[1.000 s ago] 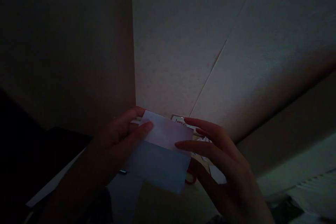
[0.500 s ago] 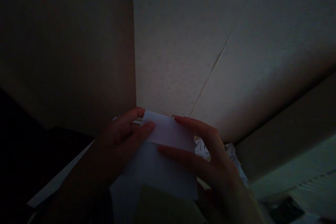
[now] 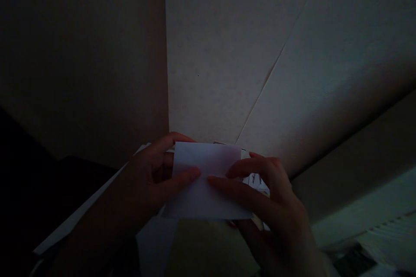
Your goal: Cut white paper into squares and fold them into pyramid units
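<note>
Between my hands is a white sheet of paper (image 3: 208, 201), with its upper part folded or creased across; the dim light hides the exact fold. My left hand (image 3: 159, 169) pinches its left side, thumb on the front and fingers behind the top edge. On the right, my right hand (image 3: 269, 199) has the thumb under the lower edge and the index and middle fingertips pressed on the paper near its middle. Both thumb and fingertips nearly meet at the centre of the sheet. Below it lies a yellowish flat surface (image 3: 208, 246), partly covered.
A pale wall (image 3: 227, 52) with a long diagonal crack rises right behind my hands, meeting a darker wall (image 3: 84, 52) at a corner. White papers with dark lines (image 3: 256, 181) lie behind my right hand. A white edge (image 3: 78, 218) runs beside my left forearm.
The paper has tilted level and shows a taller face. My right index finger has come down from its top edge to the middle, and my left thumb has slid slightly inward.
</note>
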Demonstrator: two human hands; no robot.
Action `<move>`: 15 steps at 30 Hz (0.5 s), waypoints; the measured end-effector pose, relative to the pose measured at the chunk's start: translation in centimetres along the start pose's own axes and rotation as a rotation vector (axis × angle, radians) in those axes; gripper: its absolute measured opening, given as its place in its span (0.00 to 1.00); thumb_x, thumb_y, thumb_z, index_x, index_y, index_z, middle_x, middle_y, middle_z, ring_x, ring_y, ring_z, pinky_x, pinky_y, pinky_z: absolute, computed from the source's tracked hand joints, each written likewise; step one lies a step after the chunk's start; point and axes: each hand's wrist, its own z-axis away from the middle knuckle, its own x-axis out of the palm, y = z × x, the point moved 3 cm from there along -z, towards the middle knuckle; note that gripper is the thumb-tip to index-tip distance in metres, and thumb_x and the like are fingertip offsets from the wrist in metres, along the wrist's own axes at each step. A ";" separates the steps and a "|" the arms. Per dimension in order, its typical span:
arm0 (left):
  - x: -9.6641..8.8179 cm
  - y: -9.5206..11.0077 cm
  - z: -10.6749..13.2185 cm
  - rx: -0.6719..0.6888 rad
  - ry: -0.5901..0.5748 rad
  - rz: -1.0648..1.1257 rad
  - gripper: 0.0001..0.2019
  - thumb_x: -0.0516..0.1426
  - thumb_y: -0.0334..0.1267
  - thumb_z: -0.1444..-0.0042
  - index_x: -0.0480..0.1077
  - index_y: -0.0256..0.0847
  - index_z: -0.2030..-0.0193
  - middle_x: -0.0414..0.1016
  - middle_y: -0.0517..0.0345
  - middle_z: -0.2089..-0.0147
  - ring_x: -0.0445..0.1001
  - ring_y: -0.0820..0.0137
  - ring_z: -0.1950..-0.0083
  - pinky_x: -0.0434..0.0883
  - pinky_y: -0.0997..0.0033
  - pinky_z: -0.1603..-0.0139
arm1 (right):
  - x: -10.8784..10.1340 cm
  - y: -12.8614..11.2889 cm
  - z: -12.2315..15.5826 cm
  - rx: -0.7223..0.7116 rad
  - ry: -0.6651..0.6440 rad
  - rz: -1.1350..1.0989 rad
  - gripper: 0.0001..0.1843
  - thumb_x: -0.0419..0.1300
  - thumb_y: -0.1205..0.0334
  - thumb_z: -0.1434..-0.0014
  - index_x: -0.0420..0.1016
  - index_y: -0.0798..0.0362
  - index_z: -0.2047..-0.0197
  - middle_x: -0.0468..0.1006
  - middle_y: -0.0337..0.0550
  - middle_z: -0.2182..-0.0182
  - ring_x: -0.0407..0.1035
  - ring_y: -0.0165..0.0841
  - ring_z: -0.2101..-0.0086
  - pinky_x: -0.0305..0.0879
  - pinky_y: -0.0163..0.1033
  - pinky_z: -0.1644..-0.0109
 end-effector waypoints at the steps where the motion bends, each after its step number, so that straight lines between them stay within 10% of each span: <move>1: 0.0 0.0 0.1 -0.002 -0.009 -0.008 0.12 0.62 0.36 0.51 0.66 0.42 0.61 0.78 0.66 0.74 0.75 0.73 0.75 0.68 0.82 0.78 | -0.1 0.0 0.0 -0.008 0.000 0.000 0.19 0.54 0.72 0.42 0.76 0.45 0.52 0.72 0.42 0.60 0.66 0.38 0.57 0.64 0.44 0.54; 15: -0.9 -1.6 -0.8 0.145 -0.136 0.047 0.06 0.59 0.41 0.46 0.73 0.46 0.61 0.75 0.66 0.74 0.70 0.75 0.76 0.64 0.82 0.80 | -0.8 0.1 -0.1 -0.022 0.097 0.041 0.13 0.55 0.72 0.41 0.78 0.49 0.59 0.74 0.41 0.65 0.68 0.35 0.60 0.61 0.42 0.58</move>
